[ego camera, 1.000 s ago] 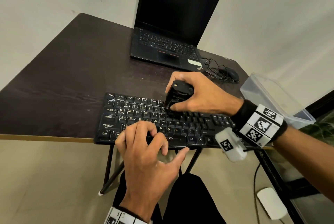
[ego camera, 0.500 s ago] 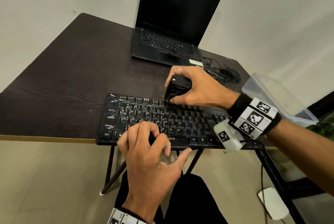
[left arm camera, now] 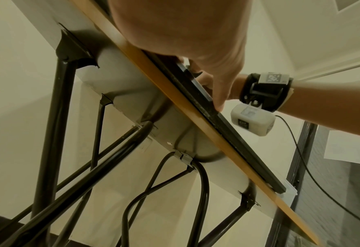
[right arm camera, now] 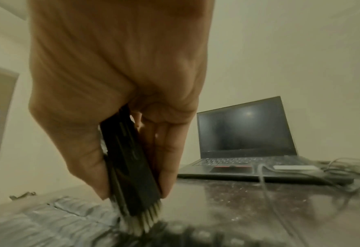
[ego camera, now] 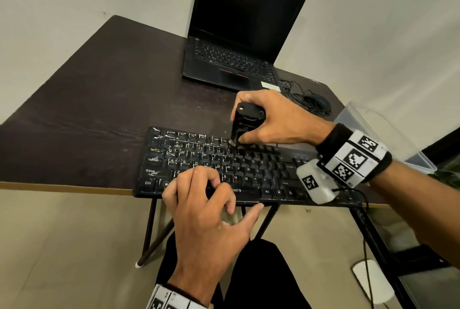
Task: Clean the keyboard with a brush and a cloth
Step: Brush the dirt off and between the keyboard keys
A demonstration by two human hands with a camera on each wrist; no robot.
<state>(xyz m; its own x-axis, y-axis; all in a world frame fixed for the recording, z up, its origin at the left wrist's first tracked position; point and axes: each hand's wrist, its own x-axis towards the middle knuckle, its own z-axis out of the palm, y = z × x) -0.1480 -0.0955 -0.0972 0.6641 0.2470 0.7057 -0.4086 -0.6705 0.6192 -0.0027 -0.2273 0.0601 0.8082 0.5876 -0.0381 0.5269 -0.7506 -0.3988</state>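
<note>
The dark table [ego camera: 87,114] carries everything, and the keyboard [ego camera: 249,169] serves as the landmark: it lies along the table's near edge. Behind the keyboard stands an open laptop [ego camera: 239,34], screen dark, and off the keyboard's far right corner sits a clear plastic tub [ego camera: 378,134], with a wired mouse [ego camera: 318,103] between the two. The left hand [ego camera: 206,219] holds the keyboard's front edge, fingers curled over the bottom row and thumb against the rim. The right hand [ego camera: 273,119] is wrapped around a black brush [ego camera: 245,122], held upright with its pale bristles [right arm camera: 147,219] down on the top rows, a little right of the keyboard's middle. White dust shows on the left-hand keys, so brushing looks part-way at most. No cloth is visible anywhere (that wipe seems wholly ahead).
</note>
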